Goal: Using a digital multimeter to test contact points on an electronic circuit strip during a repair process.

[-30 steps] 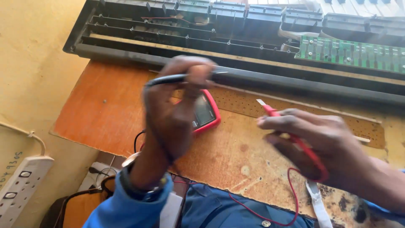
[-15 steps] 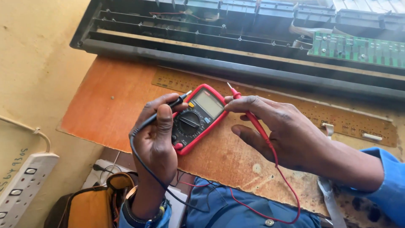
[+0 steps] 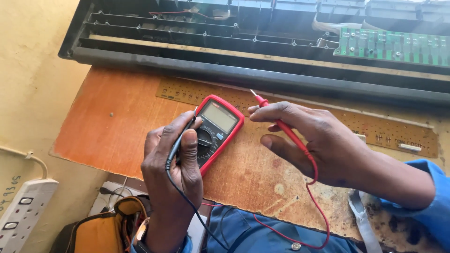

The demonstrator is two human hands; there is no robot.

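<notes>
A red-cased multimeter (image 3: 222, 122) with a grey screen lies on the worn wooden board (image 3: 117, 126). My left hand (image 3: 173, 168) rests on its lower half, thumb on the round dial, and holds the black probe (image 3: 180, 140) between the fingers. Its black lead trails down toward my lap. My right hand (image 3: 311, 140) grips the red probe (image 3: 276, 119), whose metal tip points up and left just past the meter's top corner. The red lead (image 3: 318, 211) loops down under that wrist.
An opened black keyboard casing (image 3: 234, 51) spans the back, with a green circuit board (image 3: 393, 44) at its right. A long brown circuit strip (image 3: 403, 136) lies behind the meter. A white power strip (image 3: 21, 213) sits at lower left, an orange bag (image 3: 101, 232) beside my lap.
My left hand came down from a raised position onto the multimeter, which now lies flat on the board. My right hand moved left, bringing the red probe beside the meter.
</notes>
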